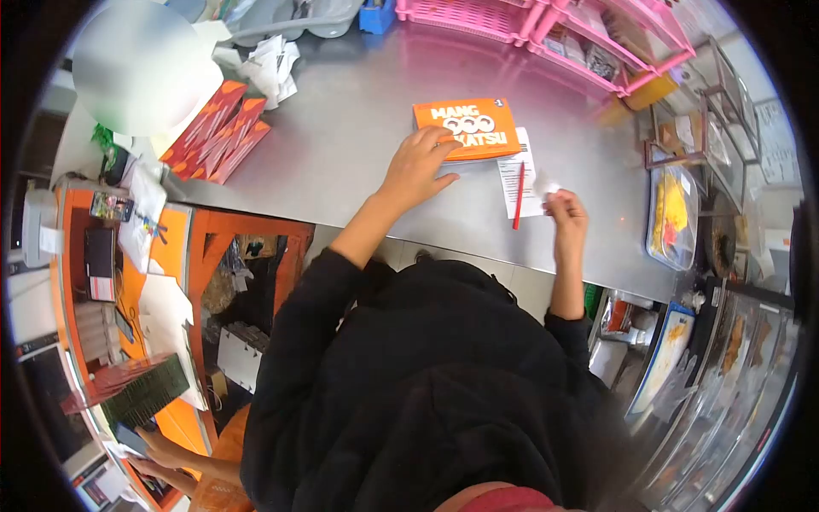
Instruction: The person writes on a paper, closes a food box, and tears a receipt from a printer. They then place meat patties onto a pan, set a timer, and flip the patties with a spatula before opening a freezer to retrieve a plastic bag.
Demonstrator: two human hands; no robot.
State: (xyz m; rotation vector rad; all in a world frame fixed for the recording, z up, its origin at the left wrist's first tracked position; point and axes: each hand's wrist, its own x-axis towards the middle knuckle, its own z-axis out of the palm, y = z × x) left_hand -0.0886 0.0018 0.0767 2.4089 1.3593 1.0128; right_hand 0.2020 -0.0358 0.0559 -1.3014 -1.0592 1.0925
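An orange box with white "MANG ... KATSU" lettering lies on the steel table. My left hand rests over its near-left corner, fingers spread on the lid and thumb apart. Partly under the box's right side is a long printed paper slip, crossed by a red pen. Just right of the slip, my right hand is closed in a pinch on a small white piece, blurred, its kind unclear.
Red printed packaging and crumpled papers lie at the table's left. Pink racks stand at the back. A clear container with yellow contents sits at the right edge. Another person's hands show at lower left by an orange counter.
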